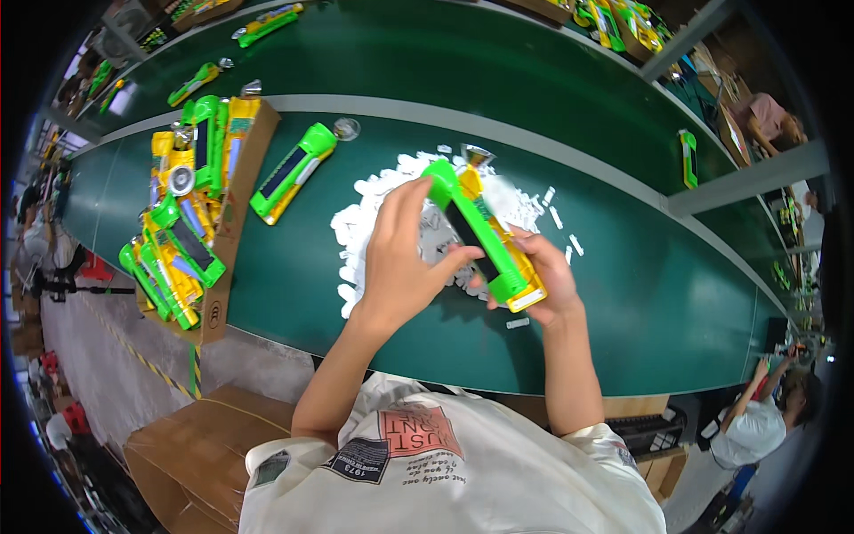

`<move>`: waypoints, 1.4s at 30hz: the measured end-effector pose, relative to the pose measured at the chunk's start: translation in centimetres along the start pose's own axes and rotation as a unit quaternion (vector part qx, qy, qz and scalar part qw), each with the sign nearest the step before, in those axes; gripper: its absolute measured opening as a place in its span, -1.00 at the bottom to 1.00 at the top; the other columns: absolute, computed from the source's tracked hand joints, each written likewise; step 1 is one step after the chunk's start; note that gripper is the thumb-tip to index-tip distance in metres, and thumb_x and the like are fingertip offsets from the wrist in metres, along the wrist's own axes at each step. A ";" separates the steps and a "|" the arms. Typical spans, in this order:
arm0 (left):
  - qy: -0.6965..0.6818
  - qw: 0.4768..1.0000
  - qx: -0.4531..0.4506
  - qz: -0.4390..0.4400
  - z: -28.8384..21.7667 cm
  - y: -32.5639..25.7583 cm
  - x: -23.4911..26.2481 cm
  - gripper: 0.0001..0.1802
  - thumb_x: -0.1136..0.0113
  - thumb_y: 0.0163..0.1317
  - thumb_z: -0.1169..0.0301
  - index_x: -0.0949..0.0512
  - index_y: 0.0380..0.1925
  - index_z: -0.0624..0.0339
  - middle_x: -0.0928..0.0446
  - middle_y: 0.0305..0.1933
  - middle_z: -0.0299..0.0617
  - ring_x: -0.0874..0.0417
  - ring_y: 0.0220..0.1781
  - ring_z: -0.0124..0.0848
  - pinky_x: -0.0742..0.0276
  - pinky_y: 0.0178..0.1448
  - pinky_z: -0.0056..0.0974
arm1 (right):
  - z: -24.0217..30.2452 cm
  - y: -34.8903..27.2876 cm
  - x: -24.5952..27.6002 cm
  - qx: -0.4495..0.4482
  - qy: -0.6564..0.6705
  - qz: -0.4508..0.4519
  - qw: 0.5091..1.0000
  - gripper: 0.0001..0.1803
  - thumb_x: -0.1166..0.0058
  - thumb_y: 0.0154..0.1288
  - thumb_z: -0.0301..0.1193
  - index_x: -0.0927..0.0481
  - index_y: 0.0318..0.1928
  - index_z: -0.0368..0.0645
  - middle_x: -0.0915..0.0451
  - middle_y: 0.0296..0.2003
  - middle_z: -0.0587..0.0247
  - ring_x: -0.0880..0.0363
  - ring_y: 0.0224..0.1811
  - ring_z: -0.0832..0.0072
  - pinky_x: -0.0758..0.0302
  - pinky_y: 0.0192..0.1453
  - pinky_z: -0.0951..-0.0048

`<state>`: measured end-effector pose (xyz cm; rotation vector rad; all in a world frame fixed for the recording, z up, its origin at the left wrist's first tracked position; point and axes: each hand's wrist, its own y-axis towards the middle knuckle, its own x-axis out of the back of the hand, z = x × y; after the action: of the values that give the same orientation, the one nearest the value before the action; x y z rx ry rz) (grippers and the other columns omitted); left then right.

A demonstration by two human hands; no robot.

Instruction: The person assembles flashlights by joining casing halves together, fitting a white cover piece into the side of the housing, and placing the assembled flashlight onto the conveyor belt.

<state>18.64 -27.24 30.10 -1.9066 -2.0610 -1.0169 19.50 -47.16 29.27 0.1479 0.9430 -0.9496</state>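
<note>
One green worktable [658,303] spreads beneath a heap of white pieces [353,222]. Tilted above that heap, a long device [483,233] shows a bright green casing with yellow along its right side. The left hand [391,267] grips its left side, thumb by the black panel [468,231]; the right hand [558,287] clasps the yellow side. A silvery cup [477,156] tips the far end.
</note>
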 end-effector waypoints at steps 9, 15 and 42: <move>-0.446 0.842 0.302 -0.008 0.6 -5.8 -1.6 -0.40 -0.09 0.30 0.49 -0.11 0.27 0.40 -0.52 -0.05 0.06 -0.58 -0.18 -0.46 -0.48 -0.09 -0.43 | -6.8 -2.2 -3.8 0.080 -0.109 -0.143 0.980 -0.52 0.22 0.36 -0.41 -0.28 0.25 -0.36 -0.46 0.03 0.21 -0.40 0.04 0.61 -0.32 0.13 0.57; -0.485 0.828 0.283 -0.012 0.9 -7.7 -1.7 -0.47 -0.02 0.36 0.46 -0.12 0.24 0.47 -0.57 -0.08 -0.02 -0.57 -0.10 -0.48 -0.45 0.01 -0.42 | -9.4 -3.5 -3.2 0.086 -0.113 -0.158 0.977 -0.50 0.27 0.36 -0.37 -0.29 0.25 -0.36 -0.51 -0.04 0.24 -0.47 -0.11 0.61 -0.43 -0.03 0.58; -0.504 0.813 0.293 -0.002 0.1 -12.1 0.0 -0.59 0.23 0.47 0.21 -0.35 0.10 0.30 -0.52 -0.31 -0.26 -0.54 -0.32 -0.58 -0.47 -0.24 -0.48 | -11.5 -5.6 -4.4 0.109 -0.090 -0.179 0.974 -0.54 0.14 0.36 -0.17 -0.41 0.05 -0.32 -0.58 -0.17 0.06 -0.60 -0.32 0.49 -0.59 -0.33 0.48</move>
<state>7.43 -26.68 25.59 -2.2268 -2.3444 0.8263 7.14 -42.17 27.06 0.0755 0.7067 -1.3776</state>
